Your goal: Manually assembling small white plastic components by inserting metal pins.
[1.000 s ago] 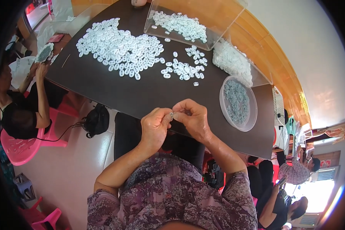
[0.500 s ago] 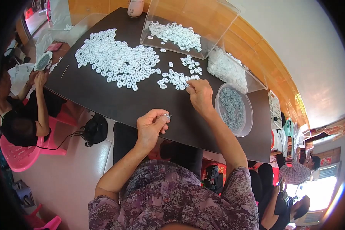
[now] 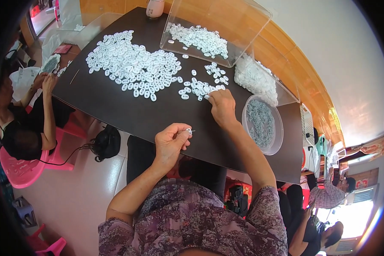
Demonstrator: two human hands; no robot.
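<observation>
My left hand (image 3: 170, 143) is closed in a pinch near the table's front edge. Between its thumb and fingers is a small white oval piece (image 3: 189, 131) with a thin grey screw-like pin sticking out to the right. My right hand (image 3: 224, 106) reaches to the near side of a small pile of white two-holed oval pieces (image 3: 199, 88). Its thumb and forefinger are closed on one white oval piece (image 3: 207, 97), partly covered by the fingertips. Right of that forearm stands a round clear tub (image 3: 278, 135) full of small grey screws (image 3: 260, 121).
A large heap of white oval pieces (image 3: 132, 64) covers the dark table's (image 3: 128, 113) far left. Behind lie a clear bin on its side (image 3: 217, 17) with more pieces, a full clear bag (image 3: 256, 77) and a cup (image 3: 155, 8). A co-worker (image 3: 23, 123) sits at left; other people are at right.
At my right fingertips a white oval piece now shows at the near edge of the small pile. My left hand keeps its pinch. The whole view has shifted slightly.
</observation>
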